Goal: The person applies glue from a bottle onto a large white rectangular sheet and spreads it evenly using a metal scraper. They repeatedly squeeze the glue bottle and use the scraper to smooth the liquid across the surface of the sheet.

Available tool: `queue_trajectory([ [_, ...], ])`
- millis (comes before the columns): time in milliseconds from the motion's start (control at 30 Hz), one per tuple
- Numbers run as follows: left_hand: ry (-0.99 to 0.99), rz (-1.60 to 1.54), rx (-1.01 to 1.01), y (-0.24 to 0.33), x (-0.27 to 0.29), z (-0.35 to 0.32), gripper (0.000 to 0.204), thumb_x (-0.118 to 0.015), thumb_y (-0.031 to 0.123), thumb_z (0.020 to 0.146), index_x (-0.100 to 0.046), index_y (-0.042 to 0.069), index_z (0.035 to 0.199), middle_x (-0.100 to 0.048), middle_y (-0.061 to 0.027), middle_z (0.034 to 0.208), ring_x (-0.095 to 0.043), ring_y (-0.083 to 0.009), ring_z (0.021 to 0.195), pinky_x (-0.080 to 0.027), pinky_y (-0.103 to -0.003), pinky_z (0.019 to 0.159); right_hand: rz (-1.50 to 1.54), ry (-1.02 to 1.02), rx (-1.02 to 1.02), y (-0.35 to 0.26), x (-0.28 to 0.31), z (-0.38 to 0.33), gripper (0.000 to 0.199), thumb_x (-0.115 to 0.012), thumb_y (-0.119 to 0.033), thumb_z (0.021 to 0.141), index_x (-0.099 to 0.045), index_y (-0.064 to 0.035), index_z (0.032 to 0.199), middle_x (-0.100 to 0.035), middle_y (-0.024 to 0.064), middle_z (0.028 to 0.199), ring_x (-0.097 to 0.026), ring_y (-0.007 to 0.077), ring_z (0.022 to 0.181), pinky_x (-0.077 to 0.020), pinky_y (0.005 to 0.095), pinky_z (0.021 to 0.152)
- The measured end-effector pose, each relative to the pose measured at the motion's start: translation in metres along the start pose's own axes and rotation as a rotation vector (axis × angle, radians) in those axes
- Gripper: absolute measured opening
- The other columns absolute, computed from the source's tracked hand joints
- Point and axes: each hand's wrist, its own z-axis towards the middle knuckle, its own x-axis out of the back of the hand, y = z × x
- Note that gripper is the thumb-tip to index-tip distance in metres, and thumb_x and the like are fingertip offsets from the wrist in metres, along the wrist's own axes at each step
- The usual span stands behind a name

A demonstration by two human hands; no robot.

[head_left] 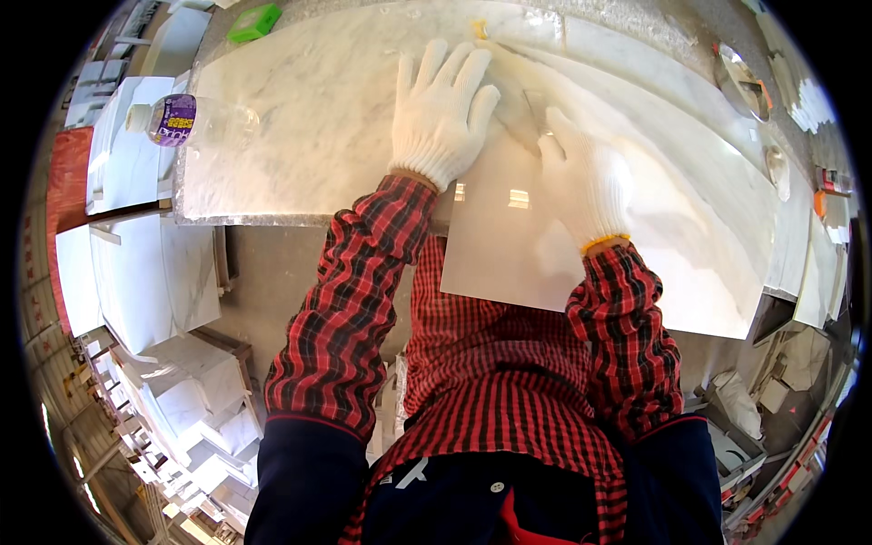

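My left hand (442, 113), in a white knit glove, lies flat on a large pale marble slab (291, 154) with its fingers spread. My right hand (589, 177), gloved too, is over a glossy white stone panel (509, 259) whose near edge overhangs towards my body. Thumb and fingers of the right hand close on a thin, pale, scraper-like blade (530, 118); glare washes out its outline and the fingers' details. A small yellowish dab (479, 29) sits on the marble beyond my left fingertips.
A clear plastic bottle with a purple label (174, 120) lies at the left, and a green box (254, 23) is at the far left. An oval metal item (742, 84) is at the far right. White slabs (136, 272) stand beyond the table's left side.
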Motion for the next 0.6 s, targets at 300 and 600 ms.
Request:
queue_trajectory([
  [300, 0.116, -0.032, -0.044, -0.007, -0.008, 0.004, 0.037, -0.054, 0.029, 0.098, -0.062, 0.006, 0.127, -0.063, -0.009, 0.133, -0.051, -0.0315, 0.124, -0.035, -0.048, 0.109, -0.06, 0.129, 0.178, -0.013, -0.021, 0.008, 0.013, -0.062, -0.024, 0.092, -0.067, -0.0123, 0.093, -0.075, 0.0113, 0.09, -0.069, 0.031, 0.067, -0.0524, 0.0475, 0.056],
  [600, 0.082, -0.023, -0.041, -0.006, -0.006, 0.001, 0.039, -0.053, 0.031, 0.1, -0.062, 0.006, 0.129, -0.063, -0.0093, 0.134, -0.051, -0.0312, 0.126, -0.036, -0.046, 0.109, 0.028, 0.124, -0.02, -0.001, -0.012, -0.001, 0.031, -0.056, -0.029, 0.096, -0.066, -0.015, 0.122, -0.072, 0.0207, 0.088, -0.069, 0.041, 0.079, -0.0541, 0.051, 0.072],
])
